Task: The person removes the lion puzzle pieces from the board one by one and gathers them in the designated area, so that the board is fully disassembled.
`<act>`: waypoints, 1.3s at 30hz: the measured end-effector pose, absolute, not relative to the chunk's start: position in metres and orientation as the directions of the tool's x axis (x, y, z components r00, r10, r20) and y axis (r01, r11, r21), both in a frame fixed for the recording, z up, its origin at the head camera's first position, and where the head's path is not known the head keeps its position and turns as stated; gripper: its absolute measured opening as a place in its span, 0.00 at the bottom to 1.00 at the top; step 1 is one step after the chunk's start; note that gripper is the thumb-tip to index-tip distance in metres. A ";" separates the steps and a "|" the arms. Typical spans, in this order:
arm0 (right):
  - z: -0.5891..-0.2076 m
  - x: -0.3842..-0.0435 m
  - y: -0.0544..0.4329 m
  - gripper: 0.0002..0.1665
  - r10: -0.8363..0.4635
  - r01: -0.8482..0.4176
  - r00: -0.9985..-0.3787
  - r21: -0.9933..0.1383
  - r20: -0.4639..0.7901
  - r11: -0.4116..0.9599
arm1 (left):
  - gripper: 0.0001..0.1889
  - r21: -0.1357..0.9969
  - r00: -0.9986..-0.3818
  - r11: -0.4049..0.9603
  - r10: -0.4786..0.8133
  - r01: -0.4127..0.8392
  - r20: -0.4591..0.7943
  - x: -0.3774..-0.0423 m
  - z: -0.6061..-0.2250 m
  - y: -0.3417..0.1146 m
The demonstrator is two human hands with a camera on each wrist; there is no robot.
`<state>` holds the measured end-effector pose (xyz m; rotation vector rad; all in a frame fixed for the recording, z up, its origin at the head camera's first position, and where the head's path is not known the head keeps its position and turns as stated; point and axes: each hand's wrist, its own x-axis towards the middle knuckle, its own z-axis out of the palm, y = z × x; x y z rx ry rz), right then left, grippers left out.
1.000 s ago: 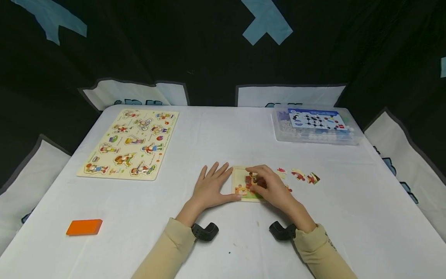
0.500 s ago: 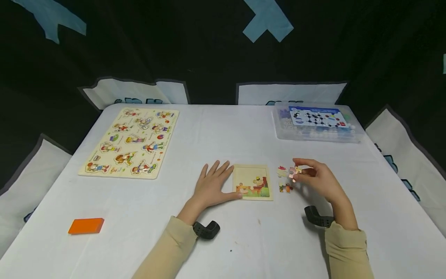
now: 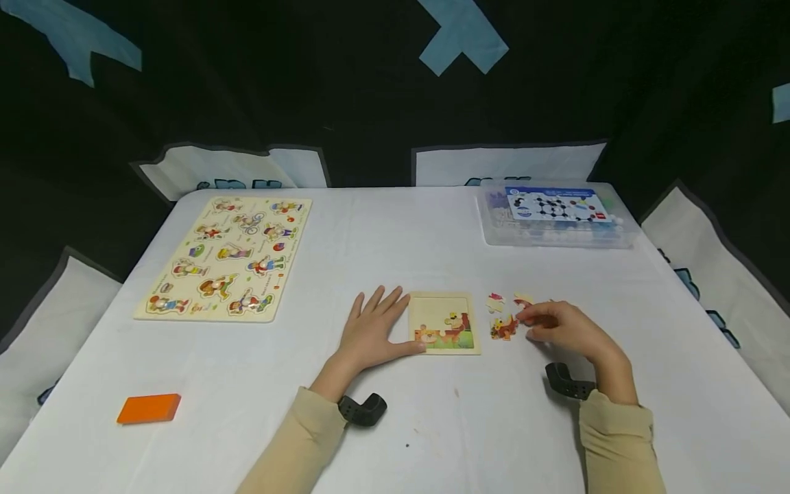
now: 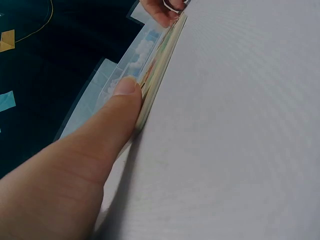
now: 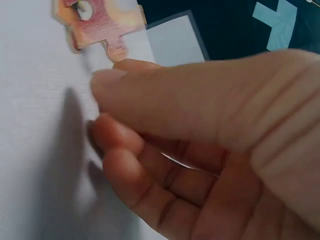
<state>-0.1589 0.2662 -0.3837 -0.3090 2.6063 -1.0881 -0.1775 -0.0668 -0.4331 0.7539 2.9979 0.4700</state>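
Observation:
A small square wooden jigsaw board [image 3: 438, 302] lies in the middle of the table, with picture pieces along its lower half. My left hand [image 3: 370, 333] lies flat with spread fingers at the board's left side; its thumb [image 4: 125, 95] presses the front left corner. Right of the board my right hand [image 3: 561, 329] has loosely bent fingers, with a gap between thumb and index finger. A red and yellow puzzle piece [image 3: 504, 328] lies just left of its fingertips. In the right wrist view a puzzle piece [image 5: 97, 25] shows its whole knob at the index fingertip.
Another loose piece [image 3: 496, 302] lies nearby, and one more [image 3: 523, 300] is partly covered by the right fingers. A large wooden picture board [image 3: 225, 261] lies at the back left, an orange block [image 3: 148, 408] at the front left. A clear plastic box [image 3: 555, 216] stands back right.
My right hand moved from over the board to the loose pieces on the right and pinched one. Now that piece appears out of its fingers, left of them. The left hand stays put.

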 end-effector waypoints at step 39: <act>-0.377 -0.155 0.271 0.14 -0.184 -0.049 -0.971 -0.622 -0.155 0.781 | 0.49 0.301 -0.881 0.832 0.467 0.466 0.072 -0.177 -0.434 -0.067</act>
